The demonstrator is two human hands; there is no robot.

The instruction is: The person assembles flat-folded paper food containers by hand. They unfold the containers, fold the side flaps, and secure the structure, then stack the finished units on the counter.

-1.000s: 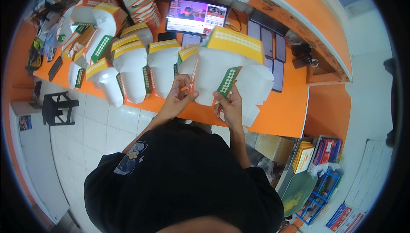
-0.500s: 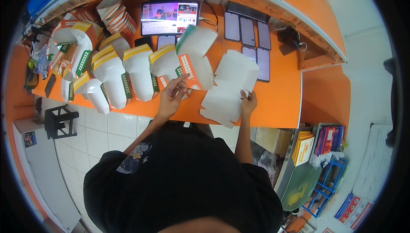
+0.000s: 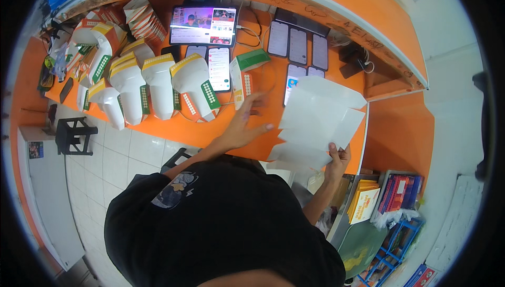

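Observation:
My right hand (image 3: 337, 163) pinches the near edge of an unfolded carton blank (image 3: 321, 116), its plain white side up, at the right of the orange table (image 3: 210, 138). My left hand (image 3: 244, 124) is empty, its fingers spread over the middle of the table. Just beyond its fingertips stands a folded paper food box (image 3: 243, 87) with green and orange printed sides. Left of that, a row of open food boxes, white inside with yellow, green and orange panels, includes a tilted box (image 3: 192, 79) and a taller box (image 3: 160, 84).
A tablet (image 3: 202, 26) playing a video leans at the back. A lit phone (image 3: 219, 68) lies before it; several phones (image 3: 298, 42) sit behind the blank. Nested boxes (image 3: 144, 18) stand back left. A black stool (image 3: 76, 134) is on the floor; a blue rack (image 3: 392, 247) stands lower right.
My left hand has let go of the green and orange food box, which now stands at the row's right end. My right hand has carried the carton blank rightward.

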